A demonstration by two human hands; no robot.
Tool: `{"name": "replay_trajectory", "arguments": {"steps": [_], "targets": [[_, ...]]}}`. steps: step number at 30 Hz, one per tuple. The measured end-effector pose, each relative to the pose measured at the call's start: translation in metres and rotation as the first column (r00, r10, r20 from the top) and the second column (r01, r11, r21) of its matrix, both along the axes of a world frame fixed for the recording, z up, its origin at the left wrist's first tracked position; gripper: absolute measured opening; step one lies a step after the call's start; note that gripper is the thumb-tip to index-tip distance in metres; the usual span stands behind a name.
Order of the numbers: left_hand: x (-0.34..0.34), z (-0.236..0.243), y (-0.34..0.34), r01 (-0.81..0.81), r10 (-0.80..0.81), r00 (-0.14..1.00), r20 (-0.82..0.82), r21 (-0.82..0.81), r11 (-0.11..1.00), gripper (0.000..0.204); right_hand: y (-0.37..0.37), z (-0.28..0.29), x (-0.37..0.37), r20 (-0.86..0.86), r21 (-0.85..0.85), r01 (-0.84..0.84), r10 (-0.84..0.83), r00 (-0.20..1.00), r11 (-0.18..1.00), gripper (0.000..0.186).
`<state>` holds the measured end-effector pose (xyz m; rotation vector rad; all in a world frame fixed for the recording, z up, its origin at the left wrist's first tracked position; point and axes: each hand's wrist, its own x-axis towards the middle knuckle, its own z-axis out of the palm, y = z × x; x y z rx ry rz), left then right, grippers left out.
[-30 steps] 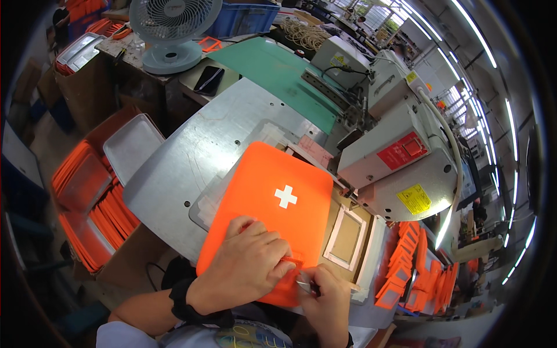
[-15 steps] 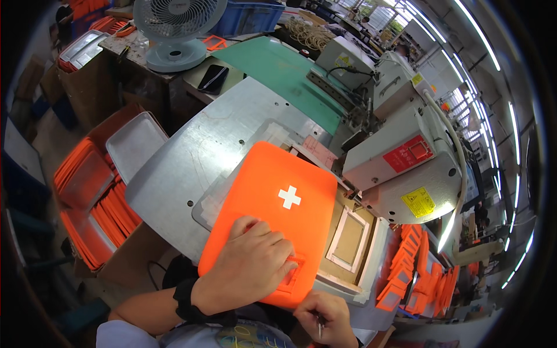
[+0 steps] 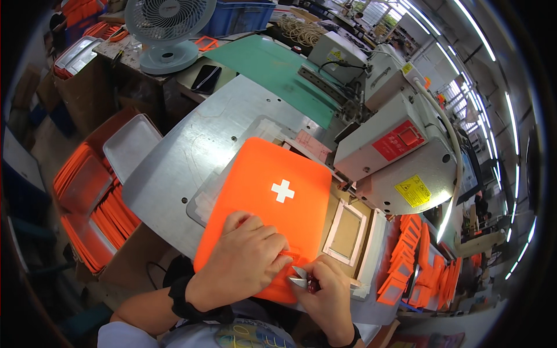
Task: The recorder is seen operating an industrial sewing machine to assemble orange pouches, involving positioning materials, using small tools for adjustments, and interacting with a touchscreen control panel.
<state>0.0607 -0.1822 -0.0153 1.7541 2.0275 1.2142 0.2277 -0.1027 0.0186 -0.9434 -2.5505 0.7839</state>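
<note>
Probably light and pliable: orange case [image 3: 246, 174] under the left grip [image 3: 246, 259].
Head view: right grip [image 3: 326, 293] clasps metal snips [image 3: 299, 282] beside it; whether the left grip pinches or merely presses, cannot tell. Likely smooth; best held by opposite rims.

The case [image 3: 264, 203] lies left of the machine [image 3: 400, 153].

Across the lower middle of the frame, we count one left hand [image 3: 246, 264] and one right hand [image 3: 326, 290], two altogether, and one pair of snips [image 3: 298, 282]. At the centre we have one orange case [image 3: 261, 180] bearing one white cross [image 3: 282, 191]. In the upper left, we see one fan [image 3: 168, 22], one phone [image 3: 206, 79] and one blue bin [image 3: 242, 20].
</note>
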Motion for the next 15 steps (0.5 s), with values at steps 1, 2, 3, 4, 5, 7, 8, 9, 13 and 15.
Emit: {"name": "replay_trajectory", "arguments": {"steps": [1, 2, 3, 4, 5, 7, 8, 9, 13, 15], "targets": [[0.000, -0.001, 0.000, 0.002, -0.002, 1.000, -0.004, 0.008, 1.000, 0.019, -0.001, 0.001, -0.001, 0.006, 0.003, 0.010, -0.010, 1.000, 1.000, 0.018], [0.000, -0.002, 0.000, 0.004, -0.004, 1.000, -0.008, 0.016, 1.000, 0.019, -0.002, 0.001, -0.002, 0.011, -0.004, 0.021, -0.021, 1.000, 1.000, 0.018], [0.000, -0.002, 0.000, 0.006, -0.006, 1.000, -0.007, 0.020, 1.000, 0.020, -0.003, 0.002, -0.003, 0.017, -0.011, 0.032, -0.032, 0.999, 0.999, 0.017], [-0.001, -0.002, -0.001, 0.008, -0.008, 1.000, -0.005, 0.025, 1.000, 0.020, -0.003, 0.002, -0.004, 0.022, -0.017, 0.043, -0.042, 0.999, 0.999, 0.017], [-0.001, -0.003, -0.001, 0.011, -0.011, 1.000, -0.004, 0.029, 1.000, 0.020, -0.003, 0.003, -0.005, 0.034, -0.018, 0.045, -0.045, 0.998, 0.999, 0.017], [-0.001, -0.004, -0.001, 0.011, -0.011, 1.000, -0.011, 0.030, 1.000, 0.021, -0.002, 0.003, -0.007, 0.059, -0.021, 0.049, -0.048, 0.997, 0.999, 0.018], [-0.001, -0.004, -0.001, 0.013, -0.013, 1.000, -0.014, 0.030, 0.999, 0.022, -0.001, 0.001, -0.006, 0.031, -0.013, 0.020, -0.019, 0.999, 1.000, 0.018], [-0.001, -0.004, -0.001, 0.013, -0.013, 1.000, -0.010, 0.021, 1.000, 0.021, 0.002, -0.003, -0.005, 0.004, -0.005, -0.011, 0.011, 1.000, 1.000, 0.018], [0.000, -0.001, 0.000, 0.008, -0.008, 1.000, -0.005, 0.011, 1.000, 0.018, -0.001, -0.012, -0.003, -0.067, 0.032, -0.084, 0.086, 0.994, 0.996, 0.019], [-0.001, -0.001, -0.001, 0.002, -0.001, 1.000, -0.006, 0.021, 1.000, 0.017, -0.004, -0.008, 0.008, -0.087, -0.105, -0.208, 0.200, 0.976, 0.972, 0.019]]}}
